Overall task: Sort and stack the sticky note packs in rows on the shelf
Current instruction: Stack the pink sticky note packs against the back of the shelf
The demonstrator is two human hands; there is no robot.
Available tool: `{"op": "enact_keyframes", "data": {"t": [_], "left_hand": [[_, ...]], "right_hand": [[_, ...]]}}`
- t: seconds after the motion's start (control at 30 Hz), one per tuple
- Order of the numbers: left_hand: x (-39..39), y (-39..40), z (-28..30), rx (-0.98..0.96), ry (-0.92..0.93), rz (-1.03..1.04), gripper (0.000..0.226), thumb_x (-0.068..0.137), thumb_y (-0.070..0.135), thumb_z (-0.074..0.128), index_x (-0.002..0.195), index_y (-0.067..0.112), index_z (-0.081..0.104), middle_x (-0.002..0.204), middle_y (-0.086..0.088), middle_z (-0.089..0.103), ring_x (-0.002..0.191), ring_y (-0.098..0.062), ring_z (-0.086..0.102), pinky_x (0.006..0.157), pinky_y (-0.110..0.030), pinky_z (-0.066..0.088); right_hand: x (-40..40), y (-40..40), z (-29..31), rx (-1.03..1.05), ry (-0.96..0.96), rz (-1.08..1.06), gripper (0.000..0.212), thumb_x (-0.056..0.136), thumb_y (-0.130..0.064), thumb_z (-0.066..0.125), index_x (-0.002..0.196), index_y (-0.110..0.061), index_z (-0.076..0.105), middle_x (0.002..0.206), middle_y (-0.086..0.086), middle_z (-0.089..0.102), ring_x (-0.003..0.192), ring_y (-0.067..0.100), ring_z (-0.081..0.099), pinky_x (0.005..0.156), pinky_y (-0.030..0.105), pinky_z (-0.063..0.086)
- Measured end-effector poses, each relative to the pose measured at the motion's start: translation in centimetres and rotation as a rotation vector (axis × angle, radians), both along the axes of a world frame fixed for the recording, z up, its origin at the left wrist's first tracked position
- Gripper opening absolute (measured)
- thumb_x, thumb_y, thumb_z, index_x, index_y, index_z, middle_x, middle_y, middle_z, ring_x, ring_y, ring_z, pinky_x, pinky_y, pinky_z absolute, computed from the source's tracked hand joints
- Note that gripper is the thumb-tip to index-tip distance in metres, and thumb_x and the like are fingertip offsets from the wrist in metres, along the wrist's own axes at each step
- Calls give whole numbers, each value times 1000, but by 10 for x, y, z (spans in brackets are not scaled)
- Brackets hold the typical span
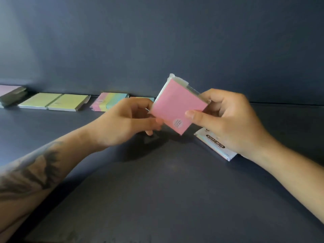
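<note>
I hold a pink sticky note pack (177,106) in clear wrap, tilted, above the dark shelf (157,181). My right hand (226,121) grips its right side, thumb on the pink face. My left hand (129,121) pinches its left lower edge. Along the back wall lie a yellow-green pack pair (54,102), a pastel striped pack (108,102) and a pink pack with dark edge (10,95) at far left. A white pack labelled "STICKY NOTE" (217,146) lies under my right hand, partly hidden.
The dark back wall (157,41) rises behind the row of packs. Another pack (140,98) peeks out behind my left hand. The shelf's front edge runs along the bottom of the view.
</note>
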State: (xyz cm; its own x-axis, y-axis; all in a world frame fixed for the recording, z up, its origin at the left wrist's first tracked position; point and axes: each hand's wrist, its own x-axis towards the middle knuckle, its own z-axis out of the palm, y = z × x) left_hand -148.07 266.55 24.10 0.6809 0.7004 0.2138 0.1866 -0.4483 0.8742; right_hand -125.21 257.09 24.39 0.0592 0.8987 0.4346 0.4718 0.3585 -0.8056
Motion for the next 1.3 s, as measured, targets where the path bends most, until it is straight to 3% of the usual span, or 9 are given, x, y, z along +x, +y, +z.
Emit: {"op": "enact_keyframes", "data": {"t": [0.17, 0.33, 0.47, 0.57, 0.67, 0.77, 0.9, 1.07, 1.3], "left_hand": [[-3, 4, -1, -66, -104, 90, 25, 84, 27, 71, 96, 5, 74, 84, -13, 74, 73, -22, 67, 71, -39, 46], [-3, 7, -1, -110, -164, 86, 14, 83, 21, 66, 81, 11, 76, 79, -20, 70, 70, -24, 65, 74, -41, 45], [-5, 8, -2, -109, -175, 88, 17, 80, 18, 62, 66, 15, 71, 74, -12, 67, 69, -23, 61, 75, -43, 42], [-7, 3, 1, -133, -156, 62, 19, 79, 17, 59, 61, 19, 64, 70, -6, 60, 72, -22, 57, 72, -34, 45], [-11, -1, 9, -188, -156, 5, 8, 80, 14, 57, 72, 12, 57, 72, -5, 59, 70, -19, 58, 65, -27, 49], [-23, -2, 17, -194, -118, 4, 8, 82, 18, 60, 81, 10, 64, 81, -10, 65, 77, -23, 62, 73, -34, 51], [-60, 1, 24, 40, 77, 116, 27, 95, 45, 63, 84, 22, 70, 86, -8, 74, 78, -20, 69, 79, -37, 50], [-161, 10, 13, 559, 405, 284, 51, 94, 73, 36, 101, 33, 68, 93, 15, 70, 91, -12, 65, 85, -38, 54], [-344, 50, 2, 695, 834, 516, 68, 87, 84, 26, 128, 42, 61, 128, 13, 67, 116, -21, 62, 103, -42, 47]], "right_hand": [[-4, -2, -2, -31, -28, -47, 37, 84, -23, 83, 111, -24, 58, 94, -14, 78, 81, 8, 72, 74, 26, 54], [-2, -3, -9, 27, -357, -115, 84, 65, -58, 88, 132, -45, 39, 133, -35, 49, 127, -4, 46, 99, 26, 43], [-11, -2, -8, 132, -593, -107, 85, 62, -66, 80, 134, -38, 46, 146, -23, 39, 136, 7, 35, 106, 34, 42], [-16, -2, -6, 164, -721, -51, 77, 66, -68, 76, 131, -38, 49, 144, -18, 47, 131, 12, 43, 106, 45, 42], [-24, -5, -6, 217, -765, -24, 72, 71, -67, 76, 132, -35, 52, 132, -18, 55, 118, 12, 52, 102, 43, 44], [-34, -6, -6, 247, -752, -28, 69, 72, -68, 76, 130, -35, 56, 127, -17, 55, 113, 13, 54, 98, 41, 46], [-56, 1, 2, 211, -787, -31, 69, 72, -83, 62, 128, -43, 57, 124, -20, 55, 113, 9, 54, 103, 40, 43], [-126, 38, 7, 163, -844, 3, 72, 74, -90, 48, 131, -48, 57, 126, -22, 54, 118, 6, 49, 103, 30, 32], [-286, 114, 12, 110, -946, 58, 71, 81, -79, 51, 141, -42, 51, 138, -9, 53, 129, 17, 47, 109, 34, 28]]}}
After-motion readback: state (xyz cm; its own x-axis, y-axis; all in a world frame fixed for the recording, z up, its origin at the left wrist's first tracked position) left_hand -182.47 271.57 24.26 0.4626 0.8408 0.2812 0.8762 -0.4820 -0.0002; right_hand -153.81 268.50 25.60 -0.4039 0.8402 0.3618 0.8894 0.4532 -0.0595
